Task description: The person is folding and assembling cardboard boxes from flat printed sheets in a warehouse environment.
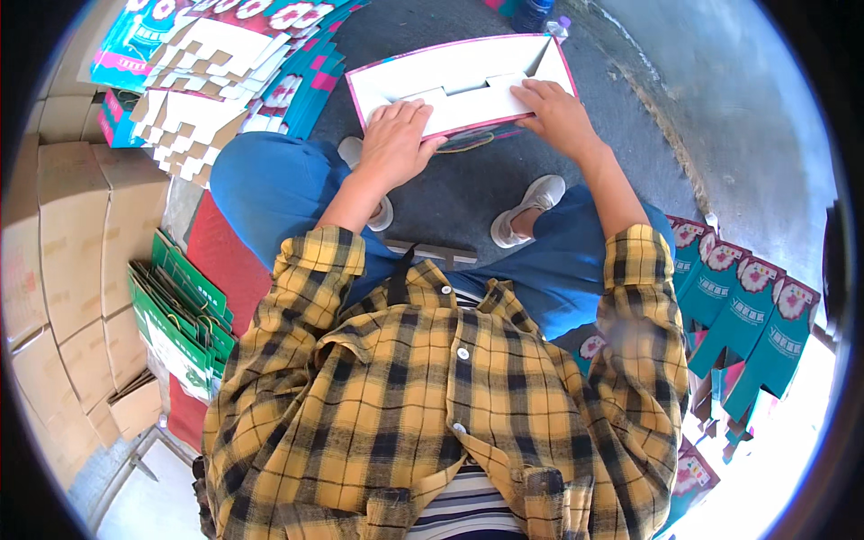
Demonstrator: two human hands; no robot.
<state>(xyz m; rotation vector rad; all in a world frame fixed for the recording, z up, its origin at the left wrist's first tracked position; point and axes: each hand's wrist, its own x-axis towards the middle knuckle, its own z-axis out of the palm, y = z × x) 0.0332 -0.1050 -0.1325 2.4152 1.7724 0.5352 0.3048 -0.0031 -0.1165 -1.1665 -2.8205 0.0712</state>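
Note:
An open cardboard box [441, 70], white inside with pink edges, stands between my knees. Flaps with a notched slot show within it. My left hand [393, 142] grips the near wall toward its left end, fingers over the rim and thumb along the outer side. Toward the right end, my right hand [560, 119] has its fingers hooked over the same wall; its thumb is mostly hidden. A thin cord loop [470, 144] hangs on the box's near outer face.
Stacked flat printed cartons [216, 67] lie at the far left. Green paper bags [184, 315] and brown cartons [72, 234] stand on the left. More teal printed cartons [747, 297] are at the right. Bottles [533, 13] stand beyond the box, near the grey wall [747, 99].

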